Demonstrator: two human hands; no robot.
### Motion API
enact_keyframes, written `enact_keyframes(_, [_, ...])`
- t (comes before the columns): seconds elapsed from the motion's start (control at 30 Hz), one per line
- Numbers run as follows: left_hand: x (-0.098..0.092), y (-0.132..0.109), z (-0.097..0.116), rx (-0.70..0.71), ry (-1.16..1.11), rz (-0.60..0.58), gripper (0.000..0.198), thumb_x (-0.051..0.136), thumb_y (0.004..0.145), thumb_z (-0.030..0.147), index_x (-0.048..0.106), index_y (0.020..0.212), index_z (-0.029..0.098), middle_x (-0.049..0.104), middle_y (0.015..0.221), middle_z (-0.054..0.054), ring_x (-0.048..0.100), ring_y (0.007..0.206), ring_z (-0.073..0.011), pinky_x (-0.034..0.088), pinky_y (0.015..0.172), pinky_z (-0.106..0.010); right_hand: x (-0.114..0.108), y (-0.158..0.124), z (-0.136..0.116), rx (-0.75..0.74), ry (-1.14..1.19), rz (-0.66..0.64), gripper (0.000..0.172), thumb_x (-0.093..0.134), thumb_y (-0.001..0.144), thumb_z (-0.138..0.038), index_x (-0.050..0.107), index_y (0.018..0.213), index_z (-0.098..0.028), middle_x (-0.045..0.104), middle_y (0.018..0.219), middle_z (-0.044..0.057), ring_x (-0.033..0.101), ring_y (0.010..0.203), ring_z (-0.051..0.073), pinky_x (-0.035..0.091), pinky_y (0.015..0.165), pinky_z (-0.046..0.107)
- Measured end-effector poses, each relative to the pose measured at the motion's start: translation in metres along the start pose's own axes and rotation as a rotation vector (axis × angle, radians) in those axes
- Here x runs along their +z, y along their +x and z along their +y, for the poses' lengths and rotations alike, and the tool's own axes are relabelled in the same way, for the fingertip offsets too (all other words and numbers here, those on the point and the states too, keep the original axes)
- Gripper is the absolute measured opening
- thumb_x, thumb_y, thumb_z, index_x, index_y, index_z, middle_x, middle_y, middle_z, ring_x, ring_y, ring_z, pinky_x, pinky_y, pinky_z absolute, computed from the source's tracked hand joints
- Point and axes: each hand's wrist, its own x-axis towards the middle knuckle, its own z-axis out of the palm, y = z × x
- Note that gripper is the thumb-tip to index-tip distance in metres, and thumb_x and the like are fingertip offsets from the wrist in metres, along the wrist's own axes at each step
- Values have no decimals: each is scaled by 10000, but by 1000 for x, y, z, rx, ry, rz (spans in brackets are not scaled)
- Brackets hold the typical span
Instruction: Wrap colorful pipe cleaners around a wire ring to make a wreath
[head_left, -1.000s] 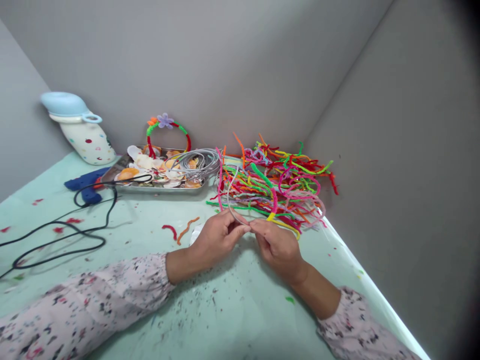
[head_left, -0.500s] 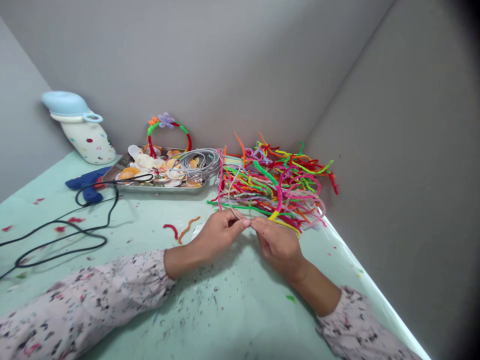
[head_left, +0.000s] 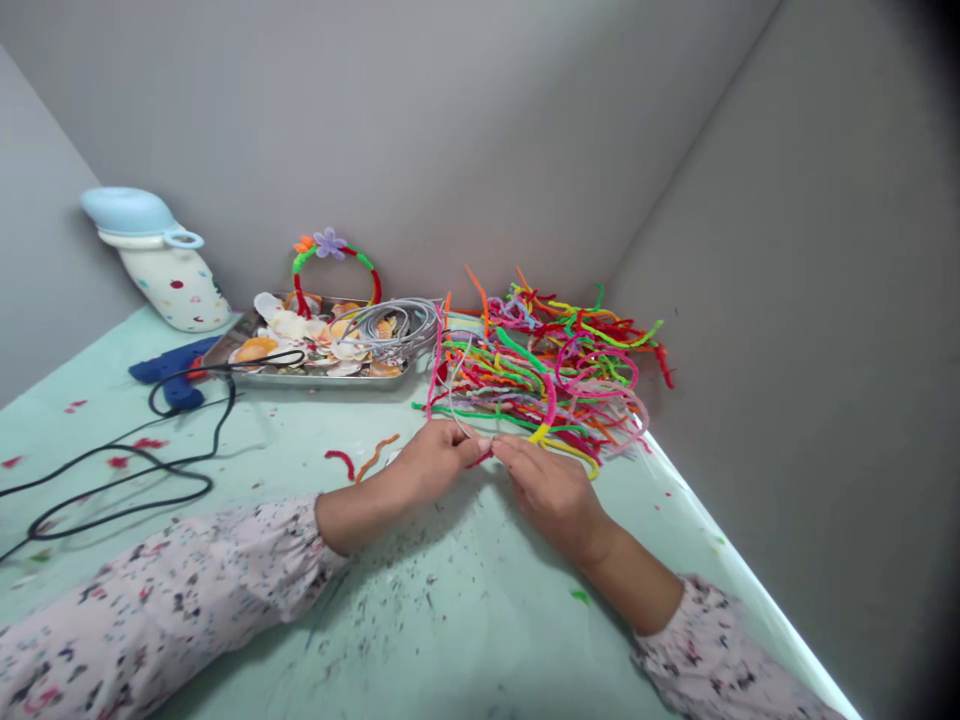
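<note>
My left hand (head_left: 431, 463) and my right hand (head_left: 546, 487) meet fingertip to fingertip just in front of a heap of coloured pipe cleaners (head_left: 551, 365). Both hands pinch a thin grey band (head_left: 454, 398) that curves up from between the fingers towards the heap. A bit of red pipe cleaner shows under my left fingertips. Both forearms lie low over the pale green table (head_left: 465, 620), in speckled pink sleeves.
A metal tray (head_left: 300, 376) of shells and grey bands sits at the back, with a decorated headband (head_left: 334, 250) behind it. A blue glue gun (head_left: 171, 368) and its black cord (head_left: 142, 465) lie left, near a white jug (head_left: 161, 270). Short red and orange scraps (head_left: 360, 458) litter the table. Grey walls close the corner.
Both hands have slid a little forward towards the pipe cleaner heap and lower onto the table, still pinching the grey band. A red piece now shows at my left fingertips.
</note>
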Motion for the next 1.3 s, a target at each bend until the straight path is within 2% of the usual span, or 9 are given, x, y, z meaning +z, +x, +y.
enact_keyframes(0.17, [2,-2,2,-226,-78,-18,295,526,839,324,579,599,163,451,468,39,358,437,-90,243,431,-235,0,2,-3,38,28,-29,314,493,868,-61,595,1139,-181,727,1041,106,708,905,193,575,786,296])
enact_keyframes(0.3, [5,-4,14,-226,-60,11,221,561,825,328,634,729,143,550,581,15,461,521,-110,334,490,-232,-1,6,-1,84,42,40,317,494,857,-52,594,1125,-189,735,1007,85,705,913,187,568,803,296])
enact_keyframes(0.4, [9,-13,25,-93,0,166,229,546,852,302,595,1020,156,627,778,-14,546,650,-131,413,563,-237,-3,8,4,217,45,120,263,517,864,-77,605,1082,-196,740,953,66,713,866,183,569,780,292])
enact_keyframes(0.47, [13,-21,29,27,99,218,206,519,878,277,566,1048,170,628,825,-20,565,682,-127,441,607,-239,-5,8,7,351,58,176,218,526,876,-112,609,1053,-209,739,893,46,719,796,179,574,738,293])
enact_keyframes(0.57, [16,-29,26,269,271,-28,130,505,878,213,624,921,184,644,875,-44,594,791,-147,463,715,-258,-6,7,8,499,123,279,180,528,891,-149,598,1038,-225,725,828,21,715,684,169,583,668,294])
enact_keyframes(0.63, [16,-28,18,313,368,-75,156,521,865,205,636,969,186,647,936,-64,603,845,-168,473,757,-279,-7,6,4,533,183,328,170,531,895,-162,588,1040,-229,722,826,21,711,656,165,590,644,294])
enact_keyframes(0.83, [6,-15,4,155,449,102,413,547,869,253,495,1277,206,661,920,-49,602,747,-159,490,706,-288,-7,2,-6,490,310,393,191,523,897,-133,556,1059,-230,718,910,39,704,672,152,601,632,288])
enact_keyframes(1.17, [-1,-26,18,823,604,213,491,525,827,47,569,1232,321,600,1038,-55,581,896,-158,488,771,-285,-8,3,-1,448,264,382,242,503,890,-106,536,1086,-245,672,973,42,682,675,145,577,619,280])
enact_keyframes(1.3, [-1,-23,17,851,717,289,417,578,821,69,592,1193,256,592,1043,-74,583,952,-169,498,810,-283,-10,8,0,368,201,258,223,499,889,-104,545,1059,-241,684,894,34,679,758,169,553,672,292])
